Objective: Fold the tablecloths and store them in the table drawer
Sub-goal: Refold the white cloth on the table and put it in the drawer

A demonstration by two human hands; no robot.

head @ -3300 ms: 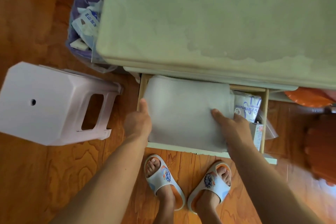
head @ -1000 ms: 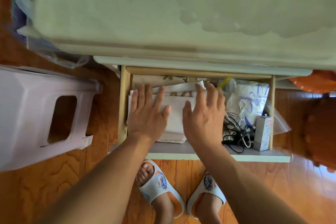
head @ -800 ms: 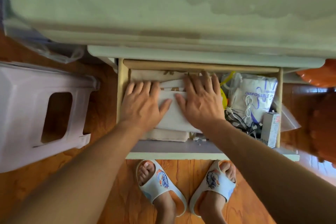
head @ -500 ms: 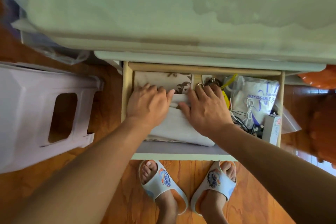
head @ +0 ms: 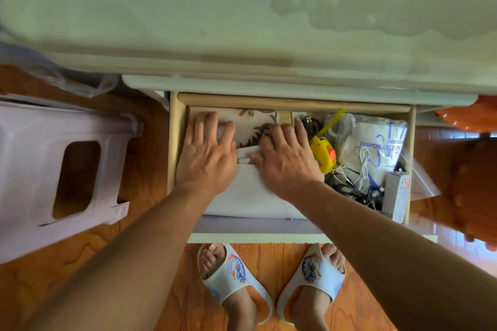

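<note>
Inside the drawer [head: 176, 142], left hand [head: 205, 154] and right hand [head: 286, 162] press the folded tablecloth [head: 247, 196].

Both bare forearms reach forward side by side. The left hand [head: 205, 154] and right hand [head: 286, 158] lie palm-down, fingers nearly straight and slightly spread, thumbs pointing inward.

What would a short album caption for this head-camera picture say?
Both hands, left hand and right hand, press a folded white tablecloth flat in the open drawer, beside a yellow tape measure.
</note>
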